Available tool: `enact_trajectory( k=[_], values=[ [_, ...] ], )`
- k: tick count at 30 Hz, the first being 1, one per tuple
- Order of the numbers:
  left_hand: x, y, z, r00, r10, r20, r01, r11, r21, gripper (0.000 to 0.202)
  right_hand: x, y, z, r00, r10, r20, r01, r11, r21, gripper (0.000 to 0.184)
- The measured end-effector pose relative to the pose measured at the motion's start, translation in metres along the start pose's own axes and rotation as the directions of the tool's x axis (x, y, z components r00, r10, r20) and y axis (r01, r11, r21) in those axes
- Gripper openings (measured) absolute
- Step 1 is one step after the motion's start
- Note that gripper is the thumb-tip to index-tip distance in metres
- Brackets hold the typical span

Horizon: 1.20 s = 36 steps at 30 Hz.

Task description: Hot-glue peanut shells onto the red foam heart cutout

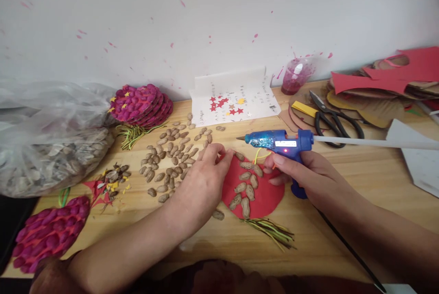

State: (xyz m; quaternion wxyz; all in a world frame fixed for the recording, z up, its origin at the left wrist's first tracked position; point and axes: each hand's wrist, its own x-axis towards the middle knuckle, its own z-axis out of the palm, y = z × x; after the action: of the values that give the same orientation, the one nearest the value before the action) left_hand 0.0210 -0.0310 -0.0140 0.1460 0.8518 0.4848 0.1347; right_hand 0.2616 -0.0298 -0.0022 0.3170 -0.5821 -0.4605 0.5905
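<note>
My right hand [318, 175] is wrapped round the grip of a blue hot glue gun [286, 142]. The gun's nozzle points left, above the top of a red paper disc [269, 200], and a small red light glows on its body. At the disc's upper left edge is my left hand [207, 177], its fingers drawn together in a pinch. Anything between those fingertips is hidden; a peanut [239, 156] lies right beside them. Several peanuts [249, 192] sit on the disc's left half. A tassel of green and dark strands [270, 232] sticks out below.
Loose peanuts [173, 159] spread left of the disc. Farther left are finished purple pieces [140, 104] and a plastic bag [51, 143]. Paper with stars [236, 97], a cup [295, 77], scissors [332, 118] and stacked cutouts [384, 81] line the wall. A cord trails right.
</note>
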Motion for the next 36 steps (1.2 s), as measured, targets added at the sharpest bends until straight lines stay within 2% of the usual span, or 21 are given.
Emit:
enact_trajectory(
  k=[11, 18, 22, 26, 36],
  values=[
    [0.001, 0.004, 0.001, 1.000, 0.006, 0.004, -0.006, 0.999, 0.033, 0.045, -0.001, -0.002, 0.000, 1.000, -0.025, -0.003, 0.025, 1.000, 0.016, 0.038],
    [0.001, 0.004, 0.002, 0.999, -0.013, 0.029, 0.012, 0.999, 0.051, 0.053, -0.002, -0.003, 0.000, 1.000, -0.016, -0.006, 0.016, 1.000, -0.004, 0.040],
    [0.003, 0.005, 0.002, 0.999, -0.023, 0.049, 0.019, 0.997, 0.070, 0.045, 0.001, 0.002, 0.000, 1.000, -0.025, -0.017, 0.025, 1.000, 0.007, 0.040],
    [0.005, 0.005, 0.000, 0.997, -0.031, 0.064, 0.028, 0.998, 0.049, 0.041, 0.003, 0.005, 0.000, 0.999, 0.002, -0.042, -0.001, 0.999, 0.032, 0.038],
    [0.005, 0.005, -0.003, 0.997, -0.037, 0.074, 0.034, 0.999, 0.034, 0.044, 0.003, 0.007, -0.001, 0.998, -0.002, -0.057, 0.005, 0.999, 0.052, 0.039]
  ],
)
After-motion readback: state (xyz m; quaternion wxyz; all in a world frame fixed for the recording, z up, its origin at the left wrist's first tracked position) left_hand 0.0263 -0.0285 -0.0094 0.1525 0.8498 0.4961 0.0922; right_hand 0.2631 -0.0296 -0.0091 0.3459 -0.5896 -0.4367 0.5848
